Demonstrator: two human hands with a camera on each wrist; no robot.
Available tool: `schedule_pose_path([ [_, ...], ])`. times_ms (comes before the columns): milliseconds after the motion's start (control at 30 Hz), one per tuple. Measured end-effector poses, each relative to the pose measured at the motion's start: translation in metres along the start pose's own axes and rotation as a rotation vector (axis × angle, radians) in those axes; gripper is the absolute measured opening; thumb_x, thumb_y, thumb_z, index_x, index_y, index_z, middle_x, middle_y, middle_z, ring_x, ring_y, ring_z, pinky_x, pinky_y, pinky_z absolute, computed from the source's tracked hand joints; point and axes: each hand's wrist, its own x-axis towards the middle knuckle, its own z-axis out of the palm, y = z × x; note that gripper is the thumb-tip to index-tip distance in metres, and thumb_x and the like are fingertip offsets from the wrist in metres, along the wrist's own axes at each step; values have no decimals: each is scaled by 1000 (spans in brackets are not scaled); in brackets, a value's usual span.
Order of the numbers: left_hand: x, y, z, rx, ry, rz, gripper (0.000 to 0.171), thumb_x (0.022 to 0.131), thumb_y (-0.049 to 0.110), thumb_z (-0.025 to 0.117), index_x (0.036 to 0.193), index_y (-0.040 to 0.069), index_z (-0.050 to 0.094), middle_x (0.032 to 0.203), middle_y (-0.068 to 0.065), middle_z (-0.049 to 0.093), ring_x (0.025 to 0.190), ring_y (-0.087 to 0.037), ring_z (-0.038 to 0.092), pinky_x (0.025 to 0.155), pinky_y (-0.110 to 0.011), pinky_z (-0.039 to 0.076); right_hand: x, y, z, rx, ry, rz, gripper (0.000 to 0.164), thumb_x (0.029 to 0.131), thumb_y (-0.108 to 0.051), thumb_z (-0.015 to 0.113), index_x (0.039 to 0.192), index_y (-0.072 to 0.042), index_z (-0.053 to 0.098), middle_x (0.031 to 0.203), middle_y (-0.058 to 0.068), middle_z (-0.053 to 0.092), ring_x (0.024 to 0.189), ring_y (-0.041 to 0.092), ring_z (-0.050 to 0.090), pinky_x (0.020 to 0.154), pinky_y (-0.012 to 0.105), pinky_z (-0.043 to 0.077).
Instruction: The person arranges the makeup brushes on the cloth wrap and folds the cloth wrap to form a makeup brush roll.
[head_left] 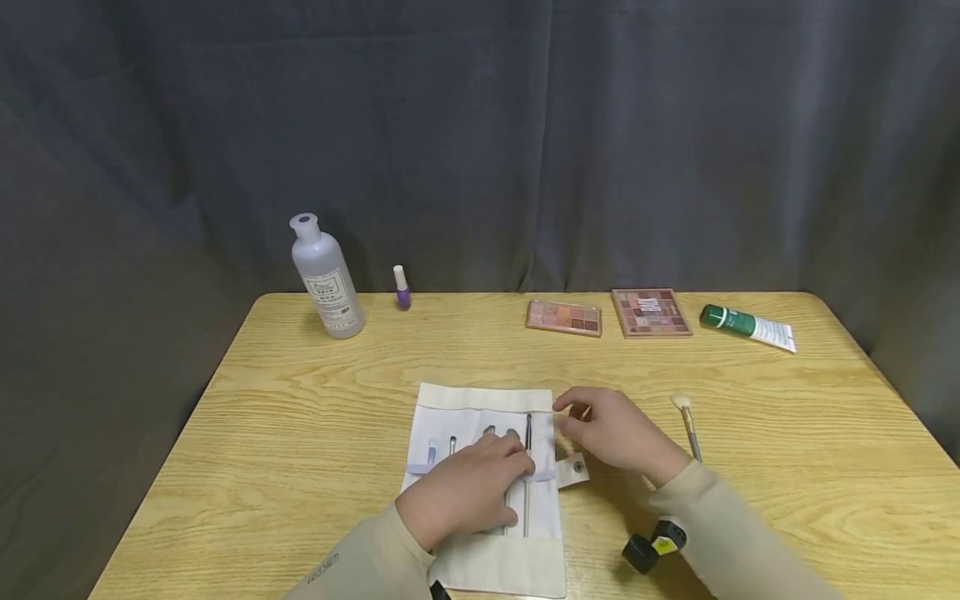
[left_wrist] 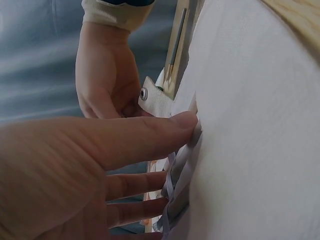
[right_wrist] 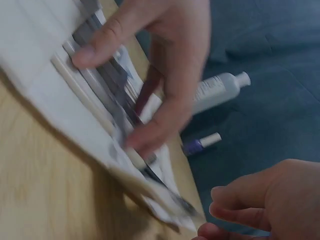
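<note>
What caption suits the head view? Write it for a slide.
Left hand over brushes in an open cloth roll, right hand at its edge, two palettes and a bottle behind.

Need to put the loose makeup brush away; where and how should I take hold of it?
Probably pinch its slim handle, from above and the right: the makeup brush lies bristles away from the person, and the right sleeve hides its near end.

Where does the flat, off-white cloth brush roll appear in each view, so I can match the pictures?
Head: the flat, off-white cloth brush roll lies at lower centre, partly beneath the beige-sleeved left hand.
Left wrist: the roll fills much of the right half.
Right wrist: the roll slants from upper left towards bottom centre.
Shared landmark: the left hand, at the roll in all three.
</note>
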Motion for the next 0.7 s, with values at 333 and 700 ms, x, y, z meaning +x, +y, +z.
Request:
schedule_pose_path([
  [333, 0, 2, -2, 2, -11, 2, 50, 83, 29, 83, 128, 21, 63, 133, 4, 53, 125, -19, 50, 105, -30, 45, -32, 36, -45, -120, 151, 102, 15, 95, -20, 67, 102, -8, 72, 86, 3, 64, 69, 17, 53, 57, 31, 45],
  [700, 0, 3, -3, 40, 23, 26, 39, 89, 33, 75, 123, 18, 65, 123, 3, 53, 108, -14, 47, 94, -26, 46, -58, 84, -70, -216, 144, 240, 36, 93, -22, 69, 114, 6, 63, 95, 19, 71, 77, 23, 65, 63, 37, 53],
])
